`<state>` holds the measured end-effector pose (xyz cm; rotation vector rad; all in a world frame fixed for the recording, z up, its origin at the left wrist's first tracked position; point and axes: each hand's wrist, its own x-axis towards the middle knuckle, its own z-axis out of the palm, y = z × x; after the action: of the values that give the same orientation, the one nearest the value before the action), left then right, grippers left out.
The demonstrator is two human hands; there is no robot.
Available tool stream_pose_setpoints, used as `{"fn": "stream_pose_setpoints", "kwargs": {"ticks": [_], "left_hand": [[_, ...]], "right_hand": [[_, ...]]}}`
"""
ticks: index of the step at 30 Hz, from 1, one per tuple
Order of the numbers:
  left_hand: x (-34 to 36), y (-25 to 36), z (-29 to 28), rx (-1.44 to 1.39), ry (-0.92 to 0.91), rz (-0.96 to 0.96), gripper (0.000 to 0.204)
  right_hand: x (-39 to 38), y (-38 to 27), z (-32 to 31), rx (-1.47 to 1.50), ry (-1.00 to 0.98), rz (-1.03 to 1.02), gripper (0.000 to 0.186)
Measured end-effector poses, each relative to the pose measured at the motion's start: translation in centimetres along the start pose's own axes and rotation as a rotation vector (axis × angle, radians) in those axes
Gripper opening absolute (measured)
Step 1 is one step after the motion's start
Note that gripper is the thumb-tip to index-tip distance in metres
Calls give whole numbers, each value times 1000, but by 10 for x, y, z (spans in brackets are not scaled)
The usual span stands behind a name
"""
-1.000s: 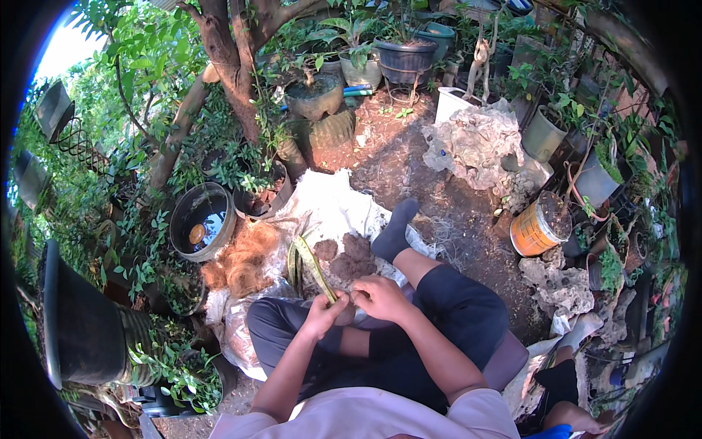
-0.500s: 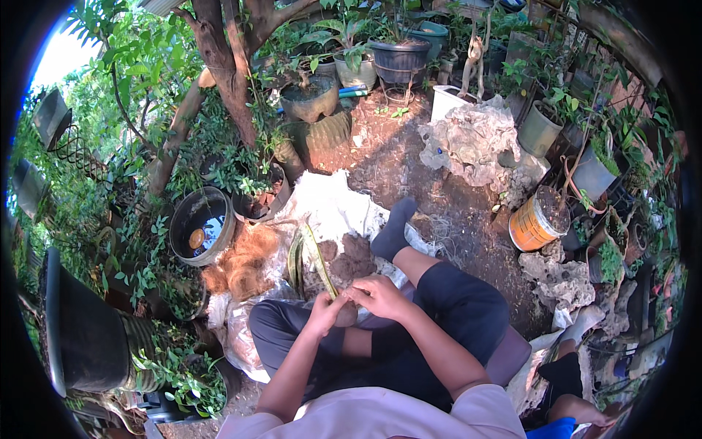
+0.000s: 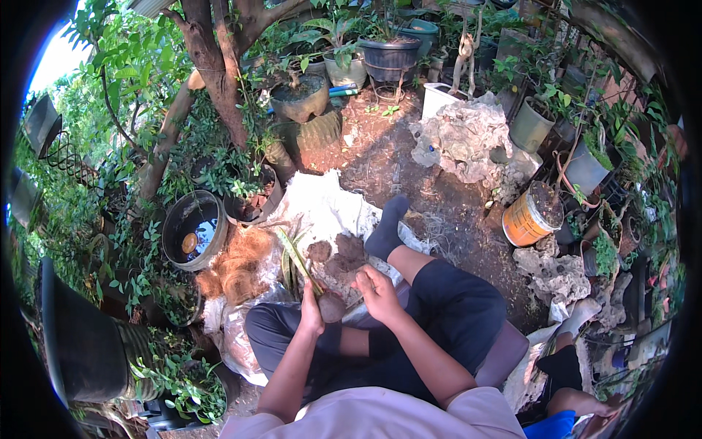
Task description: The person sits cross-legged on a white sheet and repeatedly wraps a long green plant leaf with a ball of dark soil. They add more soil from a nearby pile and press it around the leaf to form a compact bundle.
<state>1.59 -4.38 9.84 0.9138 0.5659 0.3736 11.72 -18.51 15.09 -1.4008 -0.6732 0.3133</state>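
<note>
My left hand (image 3: 312, 312) grips a plant with long yellow-edged leaves (image 3: 292, 256) at its round, brown root ball (image 3: 333, 307). My right hand (image 3: 374, 295) is closed just right of the ball, fingertips pinched; what they hold is too small to make out. Beyond my hands, a white sack (image 3: 311, 197) bears dark clumps of soil (image 3: 347, 260). Orange-brown fibre (image 3: 245, 263) lies in a loose heap to the left, above crumpled clear plastic (image 3: 245, 340). My crossed legs and socked foot (image 3: 386, 227) are around the work.
A basin of water (image 3: 191, 230) stands at the left, a large black pot (image 3: 77, 336) lower left. Potted plants (image 3: 387, 58) ring the yard. An orange bucket (image 3: 525, 223) and pale rocks (image 3: 548, 278) are at the right. Another person's leg (image 3: 574, 402) shows lower right.
My hands have drawn apart: the left moved leftward, uncovering more of the root ball, the right rightward and slightly up. The leaves lean further left.
</note>
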Motion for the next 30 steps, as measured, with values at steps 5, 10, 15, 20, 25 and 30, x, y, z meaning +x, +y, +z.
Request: {"fn": "stream_pose_setpoints", "kwargs": {"ticks": [5,10,15,20,25,30], "left_hand": [[9,9,19,-14,27,-18,57],[5,11,59,-39,27,-6,66],[-11,23,81,30,23,165,59],[-11,31,90,-216,59,231,64],[-21,40,88,-149,-86,253,66],[-39,17,88,-40,-145,472,72]], "right_hand": [[0,14,32,-34,199,30,22],[3,7,46,-196,354,-77,22],[15,-14,40,-45,414,-80,30],[23,-40,41,-259,298,-262,30],[32,-50,33,40,314,-234,28],[33,-46,43,528,430,-211,23]]}}
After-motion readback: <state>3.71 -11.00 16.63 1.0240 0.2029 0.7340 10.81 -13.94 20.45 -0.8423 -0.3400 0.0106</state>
